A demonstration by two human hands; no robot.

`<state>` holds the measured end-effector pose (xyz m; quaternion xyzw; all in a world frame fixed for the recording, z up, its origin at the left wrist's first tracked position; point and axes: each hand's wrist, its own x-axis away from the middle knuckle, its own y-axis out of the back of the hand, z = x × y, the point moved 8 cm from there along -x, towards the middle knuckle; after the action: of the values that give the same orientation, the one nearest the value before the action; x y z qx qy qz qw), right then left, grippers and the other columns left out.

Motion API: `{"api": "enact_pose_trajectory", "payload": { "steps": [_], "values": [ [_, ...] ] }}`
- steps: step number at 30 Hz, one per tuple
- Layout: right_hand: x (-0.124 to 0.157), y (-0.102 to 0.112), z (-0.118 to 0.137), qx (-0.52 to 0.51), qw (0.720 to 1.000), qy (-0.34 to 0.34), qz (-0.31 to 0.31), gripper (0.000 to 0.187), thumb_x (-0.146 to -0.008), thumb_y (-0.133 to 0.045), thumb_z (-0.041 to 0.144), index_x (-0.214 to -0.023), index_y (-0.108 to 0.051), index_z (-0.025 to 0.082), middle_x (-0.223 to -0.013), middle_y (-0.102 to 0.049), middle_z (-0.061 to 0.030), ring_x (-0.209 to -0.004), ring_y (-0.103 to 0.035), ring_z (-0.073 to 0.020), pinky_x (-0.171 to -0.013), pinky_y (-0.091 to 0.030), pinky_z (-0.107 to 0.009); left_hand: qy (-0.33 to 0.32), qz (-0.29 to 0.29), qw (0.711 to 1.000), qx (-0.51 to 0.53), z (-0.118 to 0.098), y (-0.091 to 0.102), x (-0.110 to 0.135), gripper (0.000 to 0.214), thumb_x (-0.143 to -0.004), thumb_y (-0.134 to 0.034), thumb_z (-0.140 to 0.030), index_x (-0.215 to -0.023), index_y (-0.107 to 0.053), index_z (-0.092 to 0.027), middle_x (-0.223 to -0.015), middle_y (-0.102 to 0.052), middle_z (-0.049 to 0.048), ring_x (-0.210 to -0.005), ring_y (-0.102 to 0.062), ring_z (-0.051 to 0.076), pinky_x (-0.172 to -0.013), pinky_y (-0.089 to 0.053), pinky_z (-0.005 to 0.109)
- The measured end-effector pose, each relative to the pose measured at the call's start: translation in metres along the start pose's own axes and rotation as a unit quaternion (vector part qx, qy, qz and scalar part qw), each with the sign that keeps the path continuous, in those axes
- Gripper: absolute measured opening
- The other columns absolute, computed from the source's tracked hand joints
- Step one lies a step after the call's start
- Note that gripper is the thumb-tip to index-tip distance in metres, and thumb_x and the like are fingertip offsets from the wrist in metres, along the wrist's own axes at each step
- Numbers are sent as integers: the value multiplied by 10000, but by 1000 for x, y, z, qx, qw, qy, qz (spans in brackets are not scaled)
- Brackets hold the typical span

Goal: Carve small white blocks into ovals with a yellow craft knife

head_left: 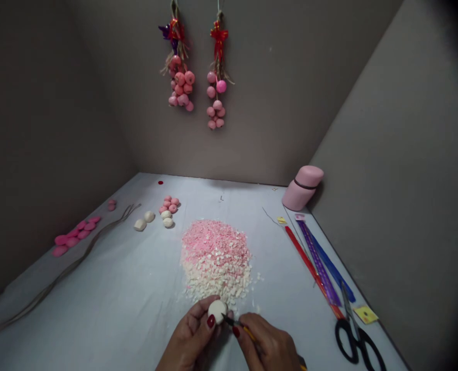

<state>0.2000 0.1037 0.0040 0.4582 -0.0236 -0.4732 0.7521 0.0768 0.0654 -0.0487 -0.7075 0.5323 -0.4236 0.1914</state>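
Note:
My left hand (193,332) pinches a round white piece (216,310), perhaps soap, between the thumb and fingers. In my right hand (269,340) is a craft knife (248,332) with a yellow handle and a dark front end. The knife's dark tip meets the right edge of the white piece. Just beyond both hands lies a heap of shavings (217,252), pink at the back and white at the front.
To the left are white lumps (139,224), pink beads (169,203), flat pink pieces (72,239) and twine (82,257). Scissors (354,337), ribbons (319,263) and a leaning pink flask (303,188) lie right. Two bead bunches (180,82) hang on the back wall.

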Motion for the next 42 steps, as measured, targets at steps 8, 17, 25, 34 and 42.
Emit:
{"api": "enact_pose_trajectory", "payload": {
  "steps": [8,17,25,34,42],
  "values": [
    [-1,3,-1,4,1000,-6,-5,458,-1047,-274,419,-761,-574,224,-632,-626,5,-504,-616,-118,-489,-431,-191,-12,12,995,-102,1,6,2,439,-620,-865,-344,-1024,-754,-213,-921,-799,58,-853,-679,161,-837,-454,274],
    [-4,5,12,1,1000,30,4,482,-1048,-269,403,-737,-591,222,-610,-630,9,-481,-614,-117,-466,-433,-196,-13,32,996,-79,1,-1,2,338,-644,-845,-358,-944,-744,-241,-835,-772,43,-859,-668,201,-880,-428,345],
    [-2,5,12,39,998,43,4,500,-1053,-253,370,-697,-570,218,-578,-601,14,-466,-604,-115,-473,-411,-208,-10,16,992,-125,-2,-1,6,326,-670,-818,-405,-945,-746,-245,-849,-737,13,-849,-621,157,-833,-414,270],
    [-6,11,-7,13,1000,-25,-6,434,-1033,-312,395,-714,-554,230,-610,-612,9,-501,-604,-121,-470,-419,-193,-33,20,991,-130,-6,-4,8,351,-657,-824,-405,-952,-754,-228,-868,-764,67,-864,-664,212,-890,-442,349],
    [-2,4,7,18,1000,23,6,494,-1048,-253,404,-709,-564,223,-581,-601,16,-468,-600,-114,-480,-415,-198,-23,8,990,-141,-1,7,6,395,-654,-823,-408,-997,-751,-227,-974,-757,85,-932,-631,234,-935,-420,369]
  ]
}}
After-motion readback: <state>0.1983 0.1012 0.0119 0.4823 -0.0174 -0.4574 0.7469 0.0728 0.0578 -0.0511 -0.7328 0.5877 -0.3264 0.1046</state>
